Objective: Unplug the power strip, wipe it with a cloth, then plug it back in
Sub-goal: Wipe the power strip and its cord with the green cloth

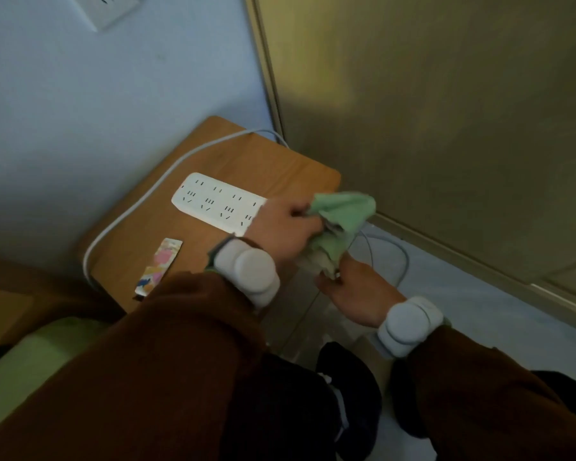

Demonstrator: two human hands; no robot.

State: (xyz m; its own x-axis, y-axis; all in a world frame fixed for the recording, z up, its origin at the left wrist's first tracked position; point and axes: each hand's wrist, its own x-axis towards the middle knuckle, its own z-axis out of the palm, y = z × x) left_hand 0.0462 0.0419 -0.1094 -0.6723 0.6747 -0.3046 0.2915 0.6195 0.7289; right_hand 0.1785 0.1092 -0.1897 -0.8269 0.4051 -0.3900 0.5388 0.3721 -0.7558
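Note:
A white power strip (pixel 213 202) lies flat on a small wooden table (pixel 140 234), sockets facing up. Its white cord (pixel 140 201) loops along the table's left edge and runs off the far corner. The wall socket (pixel 108 6) at the top left has nothing plugged into it. A green cloth (pixel 341 214) hangs bunched just past the strip's right end. My left hand (pixel 285 227) grips the cloth's upper part and covers the strip's right end. My right hand (pixel 356 292) holds the cloth's lower end from below.
A colourful flat packet (pixel 158 266) lies on the table's near edge. A large metallic door or panel (pixel 446 128) fills the right side. A thin cable (pixel 393 257) loops on the pale floor beside the table. A green cushion (pixel 30 354) sits at the lower left.

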